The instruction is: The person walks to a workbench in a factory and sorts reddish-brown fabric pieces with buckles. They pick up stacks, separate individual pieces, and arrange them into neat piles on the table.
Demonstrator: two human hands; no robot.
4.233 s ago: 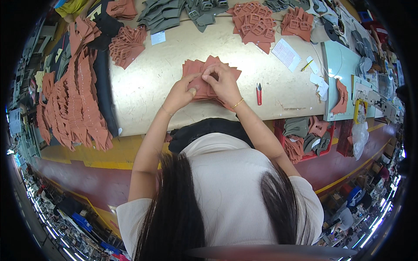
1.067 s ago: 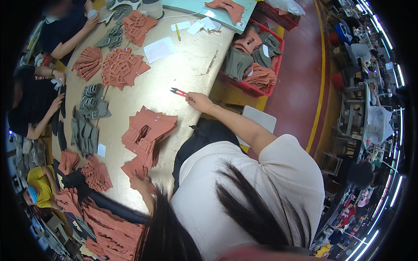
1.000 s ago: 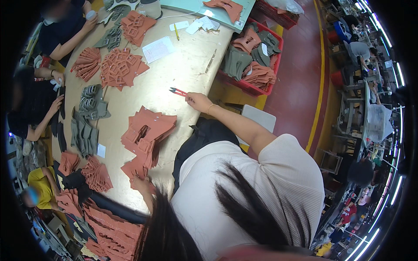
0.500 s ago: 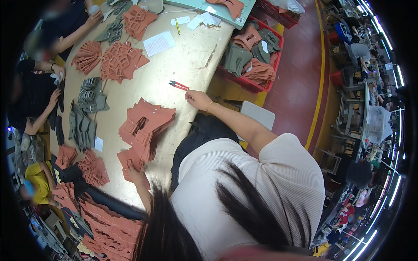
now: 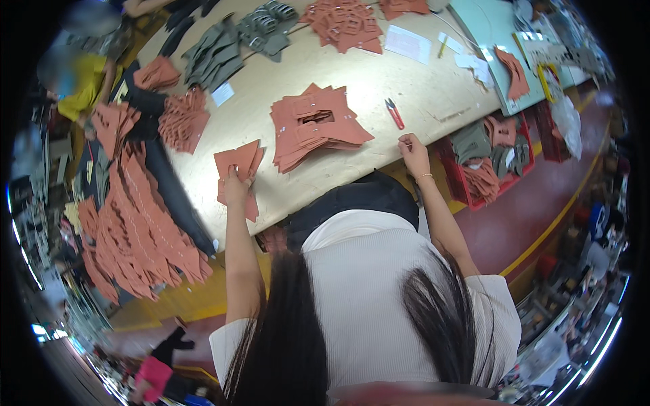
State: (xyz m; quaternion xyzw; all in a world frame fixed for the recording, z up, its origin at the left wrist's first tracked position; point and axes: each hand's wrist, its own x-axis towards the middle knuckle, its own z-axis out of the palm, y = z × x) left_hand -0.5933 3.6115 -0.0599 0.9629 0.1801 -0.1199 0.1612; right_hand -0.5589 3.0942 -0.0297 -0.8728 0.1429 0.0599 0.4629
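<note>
My left hand (image 5: 237, 188) grips a small stack of rust-orange cut pieces (image 5: 238, 160) near the table's front edge, its thumb and fingers closed over them. To the right of that hand lies a larger, fanned pile of rust-orange pieces (image 5: 291, 128), with a dark slot showing in its middle. A pair of red-handled thread snips (image 5: 395, 115) rests on the table with the dark blades pointing away from me. Just short of the handles is my right hand (image 5: 414, 155), fingers loosely bent and apart, holding nothing that I can see.
Grey-green pieces (image 5: 211, 57) and more orange bundles (image 5: 342, 24) cover the table's far side. Long orange strips (image 5: 135, 223) hang at the left. Right of the table stands a red crate (image 5: 462, 189) of pieces. A person in yellow (image 5: 88, 84) is at far left.
My view has turned leftward, bringing the hanging strips more into sight. The stack in my left hand now lies apart from the larger pile. A small gap shows between my right hand and the snips.
</note>
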